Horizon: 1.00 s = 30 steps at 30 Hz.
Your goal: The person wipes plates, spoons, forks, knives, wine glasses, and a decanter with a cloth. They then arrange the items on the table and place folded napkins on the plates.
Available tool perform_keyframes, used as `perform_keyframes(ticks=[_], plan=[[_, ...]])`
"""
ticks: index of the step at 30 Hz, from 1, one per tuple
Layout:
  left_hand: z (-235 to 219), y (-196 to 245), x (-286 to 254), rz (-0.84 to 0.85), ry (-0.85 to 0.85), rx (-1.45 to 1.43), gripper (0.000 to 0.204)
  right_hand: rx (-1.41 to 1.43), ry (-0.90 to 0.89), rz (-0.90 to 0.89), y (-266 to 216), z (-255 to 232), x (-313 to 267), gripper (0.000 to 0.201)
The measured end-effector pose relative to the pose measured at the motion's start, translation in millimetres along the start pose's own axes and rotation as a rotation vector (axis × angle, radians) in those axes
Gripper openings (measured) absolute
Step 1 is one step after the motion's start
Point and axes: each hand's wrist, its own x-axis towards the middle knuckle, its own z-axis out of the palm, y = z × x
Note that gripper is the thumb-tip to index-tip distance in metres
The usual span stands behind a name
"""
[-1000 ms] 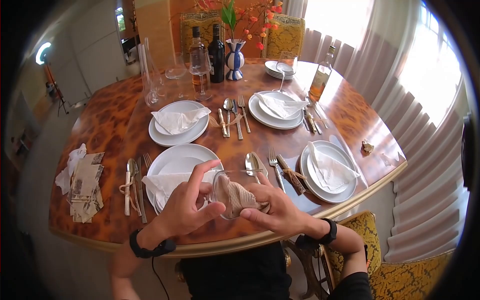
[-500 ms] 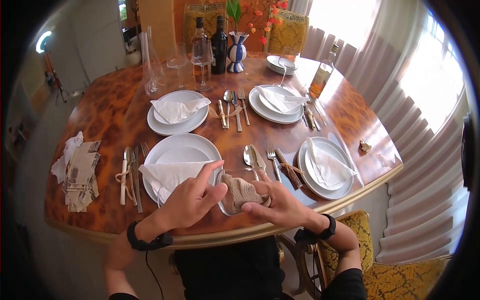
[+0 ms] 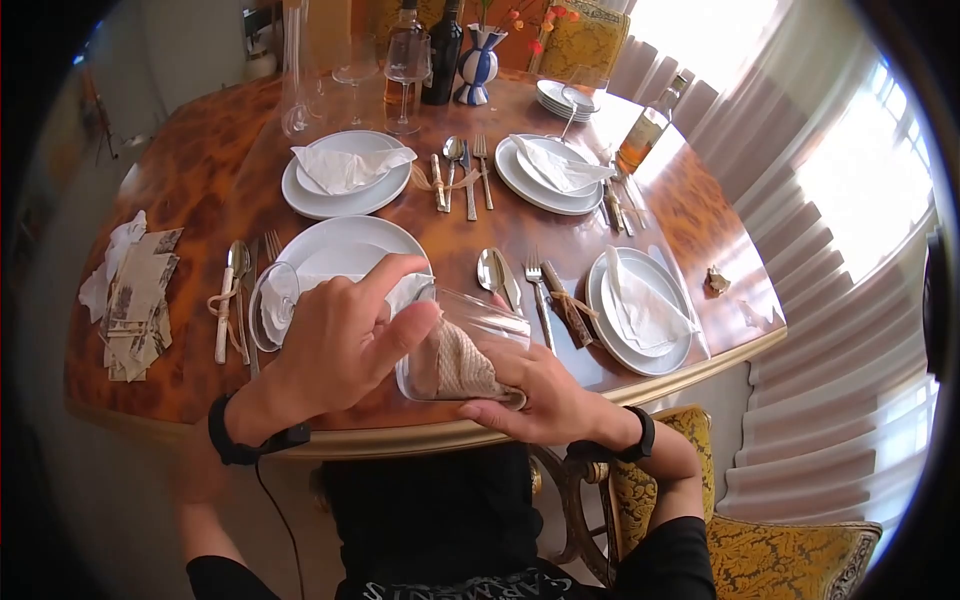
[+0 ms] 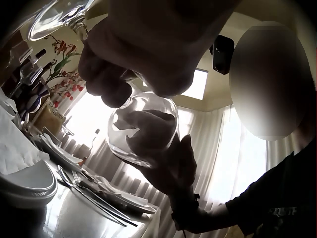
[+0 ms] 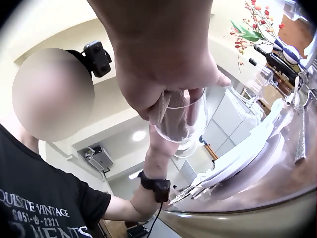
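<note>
Above the table's near edge, a clear wine glass (image 3: 488, 312) lies sideways between the two hands, its mouth toward the right. My left hand (image 3: 335, 340) grips it by the stem; the round foot (image 4: 57, 20) sticks out beyond the fingers in the left wrist view. My right hand (image 3: 545, 395) reaches into the bowl and holds a bunched beige textured cloth (image 3: 462, 362) against the inside. In the right wrist view the cloth (image 5: 173, 116) shows through the glass, with the fingers partly inside the rim.
White plates (image 3: 352, 240) with folded napkins stand around, cutlery (image 3: 500, 275) between them. Further back are stemmed glasses (image 3: 407, 65), dark bottles (image 3: 442, 60), a striped vase (image 3: 478, 70) and an amber bottle (image 3: 645, 130). Patterned paper strips (image 3: 142, 300) lie left; a chair (image 3: 790, 535) stands right.
The head view has tilted down, so the table settings sit higher in it. The glass has turned, showing more of the bowl's side. Both hands keep their hold on glass and cloth.
</note>
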Motion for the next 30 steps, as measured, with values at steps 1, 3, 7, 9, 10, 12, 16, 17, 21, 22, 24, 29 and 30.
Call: perform_keyframes(ticks=[1,3,7,9,10,12,16,17,21,22,24,29,30], plan=[[-2.8,0.6,1.7,-0.047,-0.027,-0.095,0.083,0.004,0.013,-0.009,1.0,-2.1,-0.2,0.04],[-4.5,9.8,1.4,-0.008,-0.024,-0.127,0.084,0.193,0.203,0.293,-5.8,-13.2,1.1,0.041],[6.2,10.6,4.3,0.414,0.083,0.349,0.101,0.456,0.396,0.569,-16.5,-20.8,9.0,0.047],[9.5,11.6,4.2,0.316,0.087,0.366,0.103,0.334,0.399,0.413,-12.6,-16.3,8.1,0.048],[6.9,13.9,3.7,0.315,0.092,0.369,0.103,0.276,0.401,0.332,-7.4,-14.4,6.0,0.048],[-2.2,20.1,0.9,0.029,-0.044,0.029,0.085,0.06,0.595,0.157,1.6,-12.5,1.9,0.046],[4.1,29.0,12.8,-0.276,0.002,-0.969,0.074,-0.043,1.278,-0.205,6.4,-39.2,30.6,0.034],[-0.3,30.7,21.2,-0.277,0.006,-0.954,0.074,-0.105,1.356,-0.291,5.2,-44.7,36.9,0.031],[-15.6,18.9,62.1,-0.224,-0.396,-1.407,0.092,-0.752,0.725,-0.441,-8.2,-36.0,90.3,0.057],[-9.3,29.7,66.4,-0.228,-0.142,-1.399,0.095,-0.644,0.684,-0.4,-14.1,-32.5,96.4,0.059],[-9.3,30.4,69.0,-0.179,0.004,-1.415,0.099,-0.602,0.673,-0.39,-5.8,-28.8,101.0,0.063],[-10.1,33.1,68.9,-0.13,0.105,-1.429,0.084,-0.13,0.51,-0.138,-14.5,12.7,86.3,0.052],[-7.1,25.4,70.2,-0.109,0.187,-1.291,0.087,-0.036,0.502,-0.049,-15.0,16.8,84.9,0.046]])
